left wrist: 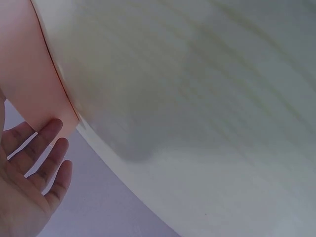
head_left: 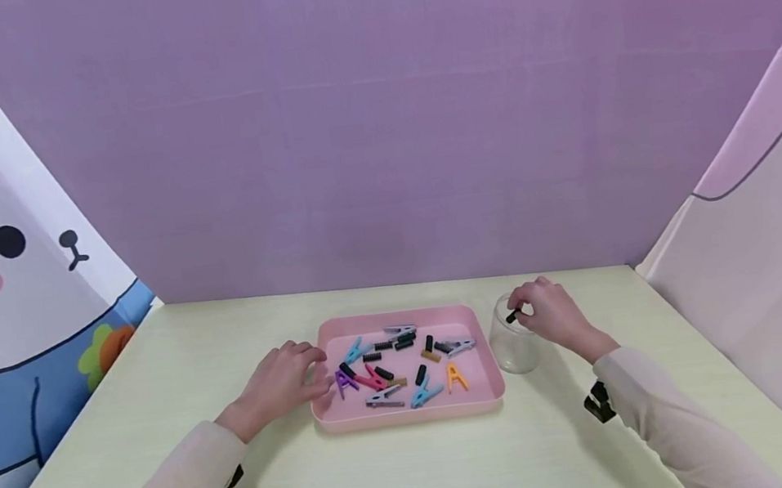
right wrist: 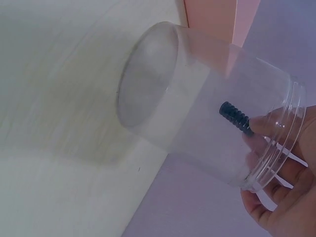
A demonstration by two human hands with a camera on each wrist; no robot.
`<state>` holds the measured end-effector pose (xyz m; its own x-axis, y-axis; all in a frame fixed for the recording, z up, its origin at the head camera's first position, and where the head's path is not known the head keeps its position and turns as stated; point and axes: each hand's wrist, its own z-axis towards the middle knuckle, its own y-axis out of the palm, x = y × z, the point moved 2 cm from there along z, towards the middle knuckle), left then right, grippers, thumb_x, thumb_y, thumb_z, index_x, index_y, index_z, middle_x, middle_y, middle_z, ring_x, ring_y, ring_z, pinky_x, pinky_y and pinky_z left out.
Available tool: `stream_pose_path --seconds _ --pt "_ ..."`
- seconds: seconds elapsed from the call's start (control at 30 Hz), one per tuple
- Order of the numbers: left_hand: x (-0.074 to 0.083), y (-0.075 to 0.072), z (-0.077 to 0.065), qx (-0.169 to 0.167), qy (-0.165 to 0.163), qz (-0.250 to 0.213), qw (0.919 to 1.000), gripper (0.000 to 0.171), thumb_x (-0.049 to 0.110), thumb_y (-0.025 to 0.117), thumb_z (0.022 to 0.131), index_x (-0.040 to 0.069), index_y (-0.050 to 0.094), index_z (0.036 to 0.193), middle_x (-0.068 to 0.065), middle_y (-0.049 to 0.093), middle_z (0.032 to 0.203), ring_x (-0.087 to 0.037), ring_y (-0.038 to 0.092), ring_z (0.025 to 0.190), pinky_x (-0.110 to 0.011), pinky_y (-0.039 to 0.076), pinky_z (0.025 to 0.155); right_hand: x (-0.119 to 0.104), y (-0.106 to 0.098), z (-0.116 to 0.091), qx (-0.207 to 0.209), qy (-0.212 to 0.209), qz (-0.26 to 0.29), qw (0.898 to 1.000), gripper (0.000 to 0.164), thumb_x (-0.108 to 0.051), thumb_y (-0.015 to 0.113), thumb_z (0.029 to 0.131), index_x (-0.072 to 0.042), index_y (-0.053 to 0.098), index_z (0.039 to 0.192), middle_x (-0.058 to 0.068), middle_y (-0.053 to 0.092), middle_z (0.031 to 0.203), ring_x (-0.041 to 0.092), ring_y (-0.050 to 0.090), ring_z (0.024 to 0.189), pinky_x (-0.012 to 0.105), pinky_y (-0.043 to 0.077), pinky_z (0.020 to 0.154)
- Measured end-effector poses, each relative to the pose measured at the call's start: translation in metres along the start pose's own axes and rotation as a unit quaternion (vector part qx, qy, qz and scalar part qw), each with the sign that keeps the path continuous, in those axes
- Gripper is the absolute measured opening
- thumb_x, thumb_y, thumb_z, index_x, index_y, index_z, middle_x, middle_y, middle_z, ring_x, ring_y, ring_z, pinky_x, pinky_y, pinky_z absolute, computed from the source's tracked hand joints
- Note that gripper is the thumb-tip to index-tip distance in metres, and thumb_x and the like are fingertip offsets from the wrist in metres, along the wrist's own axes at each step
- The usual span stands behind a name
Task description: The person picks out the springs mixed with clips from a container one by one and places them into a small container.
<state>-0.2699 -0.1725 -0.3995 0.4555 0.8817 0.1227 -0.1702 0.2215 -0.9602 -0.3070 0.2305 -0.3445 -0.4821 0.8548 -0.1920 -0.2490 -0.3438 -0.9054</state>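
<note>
My right hand is at the mouth of a clear jar, pinching a small black ribbed cylinder between thumb and fingertips. In the right wrist view the cylinder shows through the jar wall, just inside the rim. The jar stands upright, right of a pink tray. At the tray's left rim is my left hand, fingers loosely bent and holding nothing. Inside the tray lie several plastic clips, among them a yellow clip and a purple clip, mixed with short black and gold ribbed cylinders.
Tray and jar stand on a pale wood-grain table. Behind it rises a purple backdrop. Cartoon-printed panels flank the table, with a white and blue panel on the left.
</note>
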Motion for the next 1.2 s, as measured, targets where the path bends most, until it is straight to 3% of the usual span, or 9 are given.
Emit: stream_pose_path --seconds 0.8,1.2 --pt "0.003 0.0 -0.001 0.004 -0.007 0.001 1.0 0.045 0.047 0.066 0.076 0.011 0.065 0.104 -0.003 0.065 0.1 -0.023 0.057 0.092 -0.041 0.049 0.078 0.001 -0.004 0.002 0.016 -0.014 0.018 1.0 0.016 0.0 0.067 0.072 -0.003 0.068 0.088 0.008 0.067 0.081 0.028 0.057 0.079 0.042 0.044 0.071" --pt "0.003 -0.001 0.0 0.002 -0.008 0.005 1.0 0.045 0.047 0.066 0.076 0.011 0.066 0.103 -0.002 0.065 0.099 -0.022 0.056 0.091 -0.04 0.049 0.077 -0.024 -0.016 0.01 0.032 -0.043 0.014 0.998 0.016 -0.005 0.068 0.074 -0.006 0.067 0.09 0.006 0.067 0.083 0.025 0.057 0.082 0.041 0.045 0.074"
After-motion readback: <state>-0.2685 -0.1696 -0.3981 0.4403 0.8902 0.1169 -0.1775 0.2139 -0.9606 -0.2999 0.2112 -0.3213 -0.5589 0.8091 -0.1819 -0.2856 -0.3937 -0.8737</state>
